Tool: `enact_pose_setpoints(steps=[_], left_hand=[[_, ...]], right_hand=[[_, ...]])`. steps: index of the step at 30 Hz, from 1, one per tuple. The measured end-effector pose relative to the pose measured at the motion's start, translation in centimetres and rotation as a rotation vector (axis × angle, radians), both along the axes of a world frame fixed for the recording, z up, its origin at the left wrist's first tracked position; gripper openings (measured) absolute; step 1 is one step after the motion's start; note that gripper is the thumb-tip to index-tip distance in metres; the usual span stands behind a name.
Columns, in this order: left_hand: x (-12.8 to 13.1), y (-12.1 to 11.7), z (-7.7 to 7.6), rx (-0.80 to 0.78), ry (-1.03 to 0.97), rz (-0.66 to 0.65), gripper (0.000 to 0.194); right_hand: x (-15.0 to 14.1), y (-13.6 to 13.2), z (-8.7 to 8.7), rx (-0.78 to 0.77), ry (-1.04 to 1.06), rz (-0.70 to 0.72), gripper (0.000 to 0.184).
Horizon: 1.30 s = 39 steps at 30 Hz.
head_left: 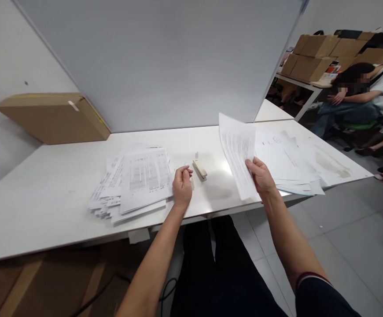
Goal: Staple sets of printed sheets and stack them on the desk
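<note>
My right hand (262, 176) grips a few printed sheets of paper (237, 154) by their right edge and holds them upright above the table. My left hand (182, 187) is closed, its fingers curled in beside the right edge of a messy stack of printed papers (145, 178). Whatever those fingers hold, if anything, is hidden. Just right of my left hand, a small cream-coloured stapler (200, 170) lies on the white table. Partly behind my right hand is another spread pile of papers (277, 158), some with handwritten marks.
A grey-white panel (165, 66) rises along the table's back edge. A flat cardboard box (56, 119) leans at the left rear. The white table (46, 193) has its front edge close to my legs. Stacked cartons (313, 55) and a seated person (359, 97) are at the right.
</note>
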<state>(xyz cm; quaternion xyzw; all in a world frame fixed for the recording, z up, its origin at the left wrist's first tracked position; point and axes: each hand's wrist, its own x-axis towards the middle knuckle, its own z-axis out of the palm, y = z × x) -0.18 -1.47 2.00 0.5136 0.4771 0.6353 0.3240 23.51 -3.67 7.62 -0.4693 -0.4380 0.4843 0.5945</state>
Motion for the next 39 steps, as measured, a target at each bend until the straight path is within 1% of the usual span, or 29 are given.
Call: enact_pose_setpoints(steps=[2, 4, 5, 7, 10, 13, 19, 26, 31, 39], left_hand=[[-0.1, 0.4, -0.5, -0.060, 0.113, 0.045, 0.022], [-0.2, 0.6, -0.8, -0.083, 0.229, 0.048, 0.026], [-0.3, 0.7, -1.0, -0.076, 0.284, 0.044, 0.028], [-0.3, 0.8, -1.2, -0.036, 0.385, 0.036, 0.032], [-0.3, 0.9, -1.3, 0.027, 0.482, 0.016, 0.036], [-0.4, 0.8, -1.3, 0.057, 0.526, -0.006, 0.039], [-0.2, 0.6, -1.1, 0.030, 0.576, -0.045, 0.047], [0.0, 0.3, -1.0, -0.018, 0.646, -0.091, 0.052], [-0.1, 0.4, -1.0, -0.023, 0.654, -0.084, 0.053], [0.1, 0.4, -1.3, 0.007, 0.678, -0.060, 0.053]], right_hand=[[1.6, -0.9, -0.9, -0.203, -0.051, 0.161, 0.033], [2.9, -1.8, -1.9, -0.393, -0.130, 0.330, 0.034], [3.4, -2.2, -2.4, -0.456, -0.161, 0.388, 0.034], [4.0, -2.8, -2.8, -0.517, -0.198, 0.422, 0.035], [4.3, -3.0, -2.9, -0.539, -0.246, 0.405, 0.032], [4.2, -2.8, -2.8, -0.556, -0.281, 0.410, 0.030], [4.3, -2.5, -3.0, -0.584, -0.236, 0.392, 0.030], [4.1, -2.2, -3.0, -0.594, -0.256, 0.377, 0.027], [4.1, -2.1, -3.2, -0.589, -0.273, 0.374, 0.028], [3.6, -2.2, -2.7, -0.575, -0.313, 0.398, 0.028]])
